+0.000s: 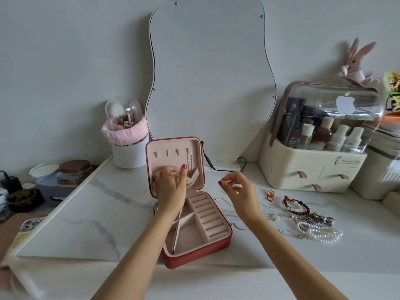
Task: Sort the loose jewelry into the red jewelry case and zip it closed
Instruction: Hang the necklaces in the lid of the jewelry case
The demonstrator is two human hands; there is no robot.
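Cream plastic, the cosmetics organiser point(311, 167) at the dressing table's point(86, 224) back right read "Serenus Life", an apple sticker on its clear lid. The red jewelry case point(194, 252) lay open mid-table, loose jewelry point(311, 224) scattered at its right. The left hand point(170, 187) pinched the lid's pocket flap point(193, 179); the right hand point(240, 191) hovered, fingertips pinched, holding what I couldn't tell.

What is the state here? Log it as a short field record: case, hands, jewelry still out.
case: red jewelry case open on the white table, lid upright
lid: chain hangs from one hook
left hand: left hand at the lid's pocket, fingers in it
right hand: right hand raised beside the case, pinching a thin chain
still out: red rings, red bead bracelet, pearl strands, right of the case
zipper: undone
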